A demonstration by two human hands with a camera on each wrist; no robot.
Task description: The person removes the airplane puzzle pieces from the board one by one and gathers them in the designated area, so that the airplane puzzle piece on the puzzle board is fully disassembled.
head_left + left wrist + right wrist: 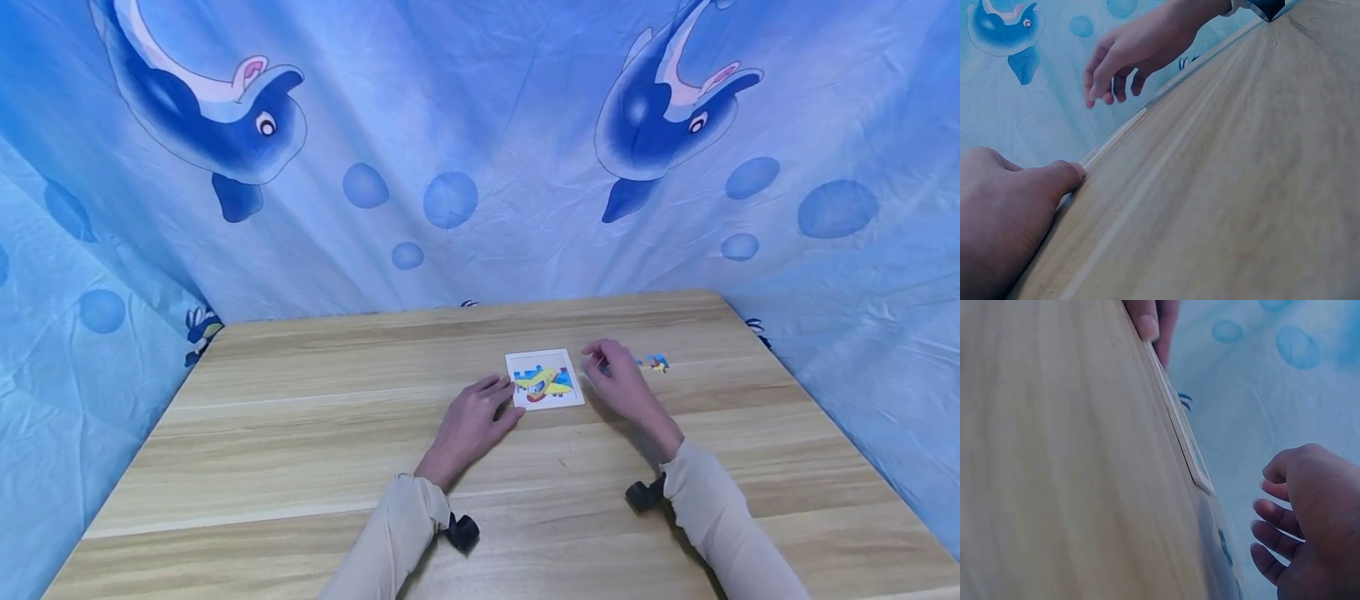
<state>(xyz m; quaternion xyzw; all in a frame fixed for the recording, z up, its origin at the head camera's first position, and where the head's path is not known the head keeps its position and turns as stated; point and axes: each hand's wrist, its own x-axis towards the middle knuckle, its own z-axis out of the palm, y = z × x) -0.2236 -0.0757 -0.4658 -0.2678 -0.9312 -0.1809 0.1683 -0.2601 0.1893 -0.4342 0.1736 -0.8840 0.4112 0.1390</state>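
Observation:
A white-framed puzzle board with a yellow airplane picture lies flat on the table, its upper part bare white. My left hand holds its lower left corner, fingers at the left side and thumb at the near edge. In the right wrist view the left thumb touches the board's edge. Just right of the board hovers my right hand, above the table, fingers loosely curled; no piece shows between them in the right wrist view. Loose puzzle pieces lie beyond it to the right, partly hidden by that hand.
The wooden table reaches back to a blue curtain printed with dolphins and bubbles. Black wrist cameras sit on both wrists, the left one and the right one low over the table.

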